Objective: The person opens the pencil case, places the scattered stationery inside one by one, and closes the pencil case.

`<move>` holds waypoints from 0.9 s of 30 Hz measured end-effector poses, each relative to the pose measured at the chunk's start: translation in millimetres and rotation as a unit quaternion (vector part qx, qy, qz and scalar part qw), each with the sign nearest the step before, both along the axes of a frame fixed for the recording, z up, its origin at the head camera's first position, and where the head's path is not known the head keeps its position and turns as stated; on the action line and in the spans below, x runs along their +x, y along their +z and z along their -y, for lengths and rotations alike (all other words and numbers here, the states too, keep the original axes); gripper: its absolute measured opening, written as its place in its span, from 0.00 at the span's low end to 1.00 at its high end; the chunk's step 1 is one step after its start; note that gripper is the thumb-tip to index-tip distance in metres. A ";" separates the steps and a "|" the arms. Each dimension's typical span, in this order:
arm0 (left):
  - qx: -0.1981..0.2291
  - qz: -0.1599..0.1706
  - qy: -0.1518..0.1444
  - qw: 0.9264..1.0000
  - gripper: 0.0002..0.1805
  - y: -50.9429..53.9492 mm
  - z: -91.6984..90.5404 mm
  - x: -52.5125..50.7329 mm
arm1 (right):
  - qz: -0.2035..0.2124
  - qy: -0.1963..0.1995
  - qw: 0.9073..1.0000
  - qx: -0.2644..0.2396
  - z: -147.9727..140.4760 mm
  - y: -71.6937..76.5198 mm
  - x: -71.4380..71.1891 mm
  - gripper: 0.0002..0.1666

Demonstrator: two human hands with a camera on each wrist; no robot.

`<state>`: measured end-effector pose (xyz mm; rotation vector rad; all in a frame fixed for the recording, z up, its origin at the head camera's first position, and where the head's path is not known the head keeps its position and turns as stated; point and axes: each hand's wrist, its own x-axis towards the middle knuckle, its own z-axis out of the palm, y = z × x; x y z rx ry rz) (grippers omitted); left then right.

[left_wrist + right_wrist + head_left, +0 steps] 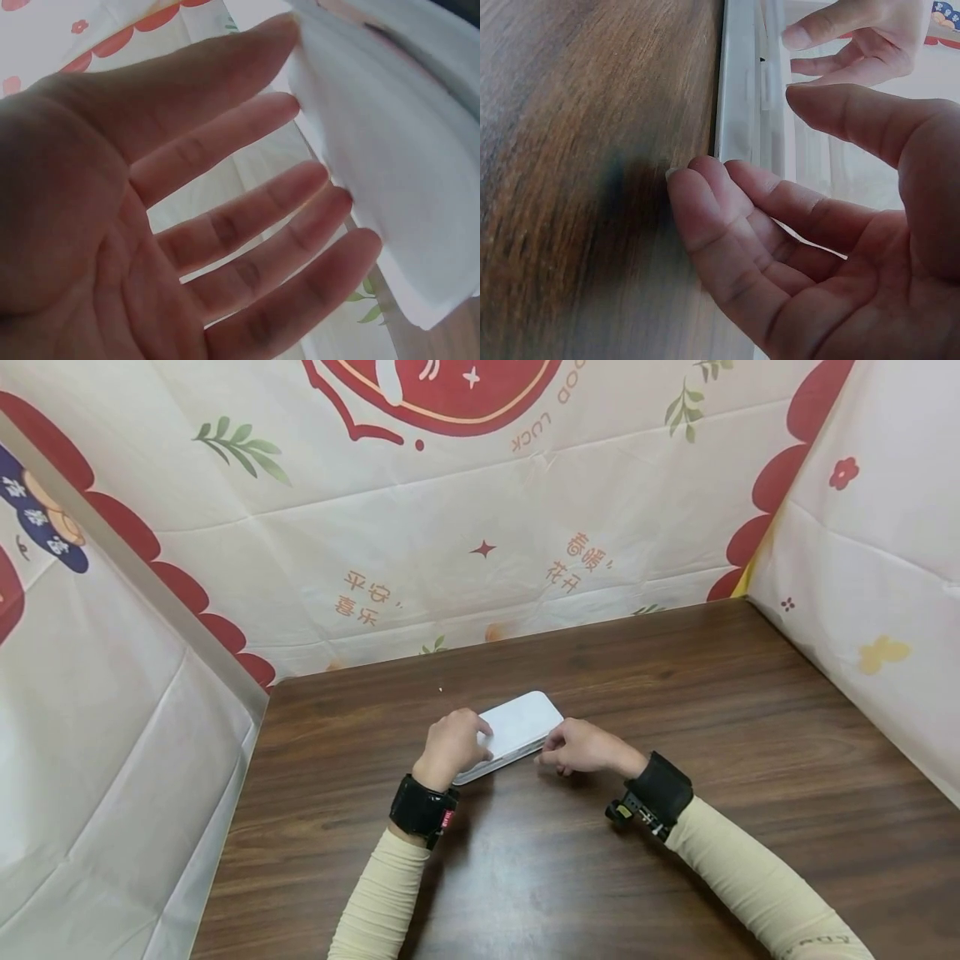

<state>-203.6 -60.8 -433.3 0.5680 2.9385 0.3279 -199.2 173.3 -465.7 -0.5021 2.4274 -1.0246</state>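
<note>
A flat white case with rounded corners lies on the brown table, its lid down and a seam along the near side. My left hand is at the case's left end, and in the left wrist view its spread, nearly straight fingers touch the white surface with their tips. By the near right corner is my right hand. Its fingers are loosely bent low beside the case's edge, and the thumb is at the lid's rim, apart from them. The case's contents are hidden.
The wooden table stretches out around the case. A printed cloth hangs behind the far edge, with more cloth at the left and right sides. A tiny pale speck lies beyond the case.
</note>
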 end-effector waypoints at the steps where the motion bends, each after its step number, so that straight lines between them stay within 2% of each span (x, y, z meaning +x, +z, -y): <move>1: -0.004 -0.002 0.001 1.000 0.19 -1.2 -0.5 0.4 | -0.003 0.002 1.000 -0.002 0.4 0.0 0.0 0.12; 7: -0.013 -0.002 0.015 1.000 0.18 -5.6 -3.1 1.4 | -0.026 0.014 0.998 -0.056 5.8 -0.2 0.3 0.09; 11: -0.013 0.005 0.025 1.000 0.18 -5.6 -4.3 1.9 | -0.027 0.011 0.997 -0.078 11.5 -0.1 0.4 0.08; 19: -0.006 0.009 0.034 0.999 0.20 -7.2 -3.3 2.8 | -0.019 0.009 0.996 -0.083 18.8 -1.0 -1.9 0.08; 27: -0.002 -0.008 0.019 1.000 0.20 -10.0 -0.1 5.3 | -0.014 0.011 0.996 -0.085 20.7 -3.4 -4.9 0.08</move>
